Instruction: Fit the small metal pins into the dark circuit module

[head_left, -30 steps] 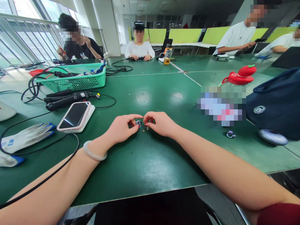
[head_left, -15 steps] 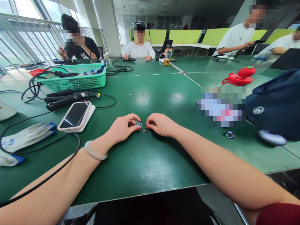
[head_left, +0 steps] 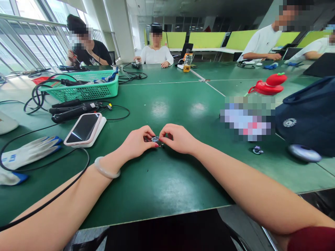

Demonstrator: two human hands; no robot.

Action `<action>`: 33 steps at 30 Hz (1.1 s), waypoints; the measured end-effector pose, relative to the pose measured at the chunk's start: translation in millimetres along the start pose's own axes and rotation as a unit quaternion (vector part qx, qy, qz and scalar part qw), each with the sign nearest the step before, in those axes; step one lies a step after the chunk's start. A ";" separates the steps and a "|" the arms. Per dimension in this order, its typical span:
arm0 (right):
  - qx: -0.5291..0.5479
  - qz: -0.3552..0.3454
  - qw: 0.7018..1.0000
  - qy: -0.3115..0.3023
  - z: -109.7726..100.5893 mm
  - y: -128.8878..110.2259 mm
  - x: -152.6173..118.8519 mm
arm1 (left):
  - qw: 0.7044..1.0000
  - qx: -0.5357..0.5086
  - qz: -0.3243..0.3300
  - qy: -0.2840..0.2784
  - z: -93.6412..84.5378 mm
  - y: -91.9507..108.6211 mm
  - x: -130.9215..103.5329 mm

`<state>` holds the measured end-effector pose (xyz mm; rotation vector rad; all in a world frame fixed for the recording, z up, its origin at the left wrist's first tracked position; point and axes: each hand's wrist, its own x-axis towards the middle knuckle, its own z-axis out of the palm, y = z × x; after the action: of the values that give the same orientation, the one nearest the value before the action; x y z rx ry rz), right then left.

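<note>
A small patterned piece [head_left: 155, 138], dark and silvery, is pinched between the thumb and fingers of my left hand [head_left: 137, 142], just above the green table [head_left: 167, 174]. My right hand [head_left: 178, 138] is closed, its thumb and index fingertips at the right edge of that piece. Whatever it pinches is too small to make out. A few tiny bits [head_left: 162, 143] lie on the table below the fingertips. A pale bangle [head_left: 106, 169] circles my left wrist.
Left: phone [head_left: 85, 129], gloves [head_left: 31, 153], black cable, black tools [head_left: 74, 109], green basket [head_left: 83, 87]. Right: red-lidded bottle [head_left: 267, 89], dark bag [head_left: 309, 115], mouse [head_left: 304, 153], small shiny object [head_left: 258, 150]. Several people are at the table's far side.
My right hand has moved left and slightly up, so its fingertips now meet the piece in my left hand. The piece has tilted a little. Across the table, people's hands have shifted.
</note>
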<state>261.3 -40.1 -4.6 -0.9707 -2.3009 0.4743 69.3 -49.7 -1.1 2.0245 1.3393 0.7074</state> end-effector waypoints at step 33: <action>-0.079 0.049 0.984 -0.154 -5.2 3.6 -0.8 | 0.999 0.039 -0.006 0.014 0.4 -6.5 1.1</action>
<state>266.9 -37.8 -2.8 -1.1610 -2.6071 0.5185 66.0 -46.8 -6.0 2.0730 1.4144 0.6896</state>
